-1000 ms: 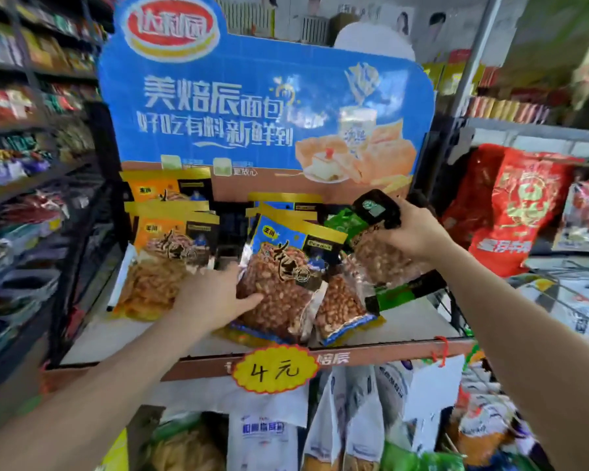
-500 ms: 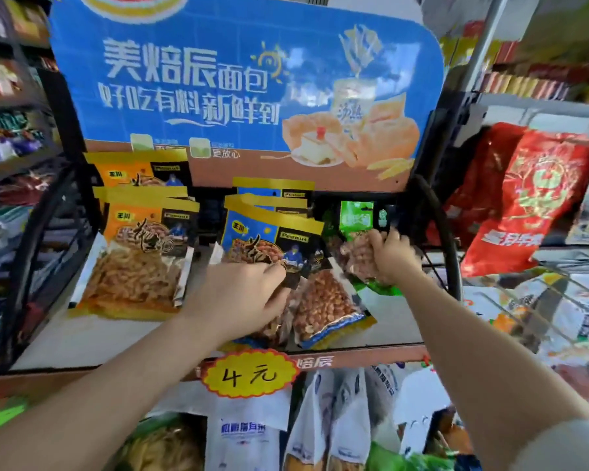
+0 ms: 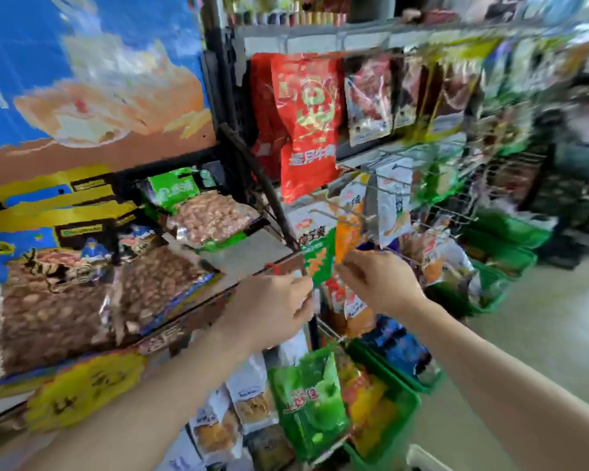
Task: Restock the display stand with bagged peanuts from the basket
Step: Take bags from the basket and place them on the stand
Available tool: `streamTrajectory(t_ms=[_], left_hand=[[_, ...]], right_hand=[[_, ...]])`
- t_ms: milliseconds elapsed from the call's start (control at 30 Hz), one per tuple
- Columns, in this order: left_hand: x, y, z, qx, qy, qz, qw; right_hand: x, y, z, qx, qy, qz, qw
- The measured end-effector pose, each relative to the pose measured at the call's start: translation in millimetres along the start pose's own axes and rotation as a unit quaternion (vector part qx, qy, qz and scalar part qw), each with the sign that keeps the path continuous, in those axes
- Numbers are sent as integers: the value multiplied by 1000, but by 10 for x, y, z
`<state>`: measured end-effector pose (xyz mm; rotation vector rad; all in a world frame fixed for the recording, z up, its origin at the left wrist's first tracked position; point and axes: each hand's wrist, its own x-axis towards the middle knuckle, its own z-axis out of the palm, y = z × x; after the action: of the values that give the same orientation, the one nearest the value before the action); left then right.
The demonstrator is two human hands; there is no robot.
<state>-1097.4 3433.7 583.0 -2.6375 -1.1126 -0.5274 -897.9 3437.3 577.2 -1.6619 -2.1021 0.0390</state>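
The view is blurred by motion. The display stand's shelf [image 3: 252, 253] at the left holds blue-and-yellow peanut bags [image 3: 157, 283] and, behind them, a green peanut bag [image 3: 211, 219]. My left hand [image 3: 272, 307] and my right hand [image 3: 378, 283] are off the shelf's right corner, fingers curled. Between them hangs a small green packet [image 3: 318, 263]. The fingertips of both hands lie at its edges, and the blur hides whether either hand holds it. A green basket [image 3: 405, 399] full of snack bags stands below my hands.
A wire rack [image 3: 432, 205] with hanging snack packets fills the right side, and a large red bag [image 3: 306, 130] hangs above. More green baskets [image 3: 510, 232] sit on the floor to the right. A yellow price tag [image 3: 82, 389] hangs on the stand's front edge.
Both hands have left the peanut bags on the shelf and moved right, past the stand's corner. The green peanut bag now lies on the shelf, out of my right hand. The camera has swung right.
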Motion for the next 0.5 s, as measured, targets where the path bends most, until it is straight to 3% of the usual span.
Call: streamTrajectory(t_ms=[100, 200, 367, 500], left_hand=[[199, 665, 636, -52, -60, 57, 995], [349, 1335, 1313, -54, -221, 50, 973], [345, 2228, 2452, -82, -435, -33, 896], [188, 2719, 3257, -111, -531, -83, 836]], right_hand=[[-709, 781, 87, -18, -74, 109, 991], [-1440, 1531, 174, -49, -169, 187, 966], [-2517, 2654, 346, 43, -278, 346, 895], [-3128, 3394, 600, 81, -310, 454, 832]])
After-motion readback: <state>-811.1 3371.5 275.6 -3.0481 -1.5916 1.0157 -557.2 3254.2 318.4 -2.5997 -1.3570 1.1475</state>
